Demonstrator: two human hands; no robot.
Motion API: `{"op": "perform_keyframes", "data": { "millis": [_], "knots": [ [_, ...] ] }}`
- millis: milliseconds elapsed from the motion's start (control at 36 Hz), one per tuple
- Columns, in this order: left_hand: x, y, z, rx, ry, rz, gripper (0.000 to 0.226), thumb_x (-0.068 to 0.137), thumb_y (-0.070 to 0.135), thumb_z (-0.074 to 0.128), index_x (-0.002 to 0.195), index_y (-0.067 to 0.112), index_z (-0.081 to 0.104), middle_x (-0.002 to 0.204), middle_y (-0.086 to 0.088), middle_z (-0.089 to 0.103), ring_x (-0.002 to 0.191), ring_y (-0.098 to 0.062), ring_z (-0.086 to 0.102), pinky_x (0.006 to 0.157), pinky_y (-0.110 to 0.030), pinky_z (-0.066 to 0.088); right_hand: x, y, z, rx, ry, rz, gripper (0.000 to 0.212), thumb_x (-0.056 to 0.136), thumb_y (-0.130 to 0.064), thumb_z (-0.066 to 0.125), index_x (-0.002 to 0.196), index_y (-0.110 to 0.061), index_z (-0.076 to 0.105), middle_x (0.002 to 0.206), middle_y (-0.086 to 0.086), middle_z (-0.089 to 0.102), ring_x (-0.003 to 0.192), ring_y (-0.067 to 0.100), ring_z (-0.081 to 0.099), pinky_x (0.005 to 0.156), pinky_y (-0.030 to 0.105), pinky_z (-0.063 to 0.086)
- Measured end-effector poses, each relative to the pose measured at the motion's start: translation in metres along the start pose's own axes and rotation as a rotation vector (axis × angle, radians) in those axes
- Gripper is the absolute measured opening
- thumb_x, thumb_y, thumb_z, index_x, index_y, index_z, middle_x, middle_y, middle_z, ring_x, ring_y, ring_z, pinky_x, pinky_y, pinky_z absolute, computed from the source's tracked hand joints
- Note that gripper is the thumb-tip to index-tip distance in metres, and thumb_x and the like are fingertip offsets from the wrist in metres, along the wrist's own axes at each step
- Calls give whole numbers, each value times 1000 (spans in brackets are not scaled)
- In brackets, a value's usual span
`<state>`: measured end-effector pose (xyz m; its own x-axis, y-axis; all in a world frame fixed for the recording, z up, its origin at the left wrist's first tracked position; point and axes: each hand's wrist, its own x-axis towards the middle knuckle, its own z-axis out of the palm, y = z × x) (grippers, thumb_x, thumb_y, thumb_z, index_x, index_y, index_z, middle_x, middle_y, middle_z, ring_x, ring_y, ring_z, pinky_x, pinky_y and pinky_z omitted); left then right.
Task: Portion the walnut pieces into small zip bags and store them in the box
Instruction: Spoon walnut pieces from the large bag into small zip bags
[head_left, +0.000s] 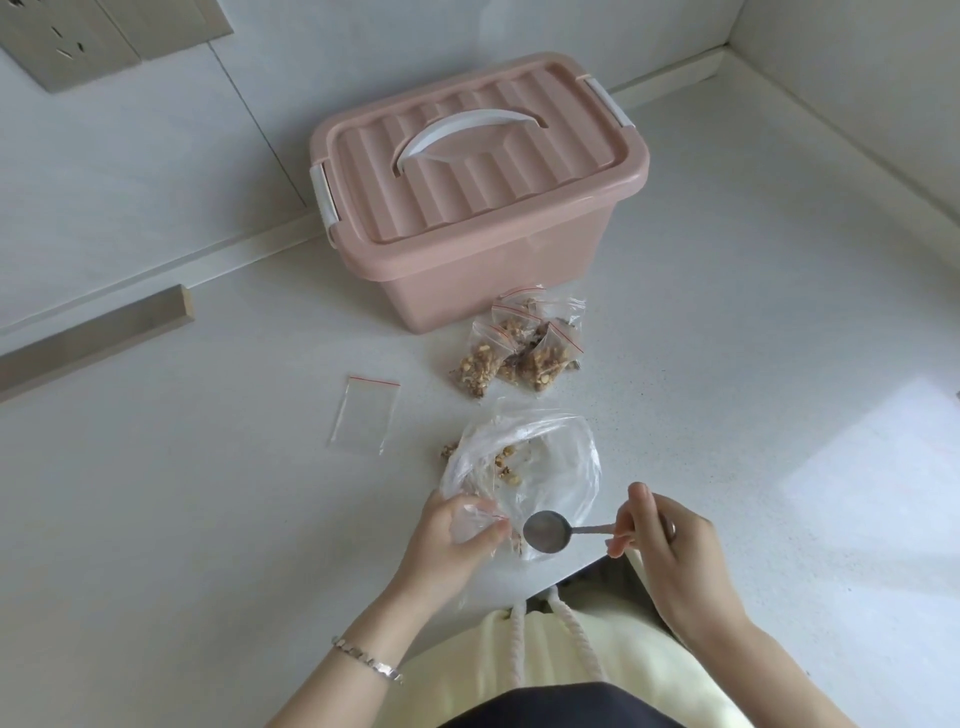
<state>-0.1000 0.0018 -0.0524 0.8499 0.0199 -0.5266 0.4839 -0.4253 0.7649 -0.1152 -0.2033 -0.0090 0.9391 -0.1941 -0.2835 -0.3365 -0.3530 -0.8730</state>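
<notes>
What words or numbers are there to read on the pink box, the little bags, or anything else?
There are no words or numbers to read anywhere.
pink box: plain, no label.
filled little bags and empty bag: only a red stripe along the top, no writing.
spoon: no marks can be seen.
wall socket: only holes, no writing.

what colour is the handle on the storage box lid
White handle, set in the pink lid; the head view shows it.

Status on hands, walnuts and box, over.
Left hand grips a small zip bag. Right hand pinches the scoop over the walnut bag. Filled bags lie outside the box; its lid is on.
</notes>
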Motion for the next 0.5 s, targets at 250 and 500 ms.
{"op": "perform_keyframes", "data": {
  "millis": [250,500],
  "knots": [
    [-17,41,-24,-70,109,321,21,77,13,71,91,27,65,110,10,51,105,16,45,84,6,25,3,-19,-3,217,50,58,52,83,-46,35,62,-5,58,56,15,63,59,20,64,69,28,50],
    [-2,18,-28,144,2,160,15,77,33,71,89,29,62,105,19,40,96,16,47,71,5,29,5,-17,5,119,37,84,53,84,-51,33,58,-10,56,55,6,66,60,19,65,71,36,52]
  ]
}}
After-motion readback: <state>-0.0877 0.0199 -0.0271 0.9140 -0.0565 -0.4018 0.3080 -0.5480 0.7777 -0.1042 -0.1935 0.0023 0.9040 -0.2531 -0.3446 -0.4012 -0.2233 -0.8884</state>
